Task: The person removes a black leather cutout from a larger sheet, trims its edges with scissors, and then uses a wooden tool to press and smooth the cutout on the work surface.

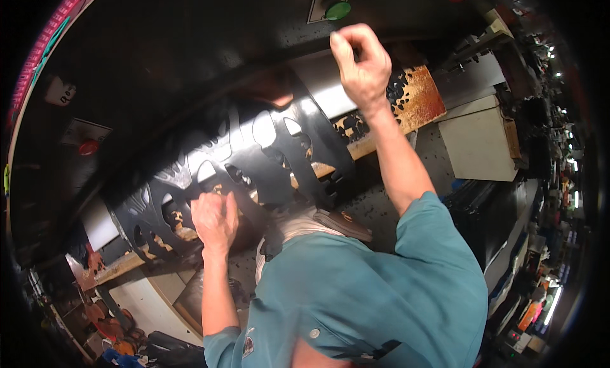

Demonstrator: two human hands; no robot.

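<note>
Head view: left hand (215, 218) fingers closed, gripping lower end of black cut-out sheet (254, 161); sheet's long axis runs up-right toward raised right hand (361, 64), fingers pinched, contents unclear.

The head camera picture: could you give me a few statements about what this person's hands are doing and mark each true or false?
1. The left hand grips the black cut-out sheet. True.
2. The right hand rests flat on the worn wooden board. False: it is raised, fingers curled, near a green button.
3. The person wears a teal shirt. True.
4. The sheet is plain and solid. False: it is full of cut-out holes.
</note>
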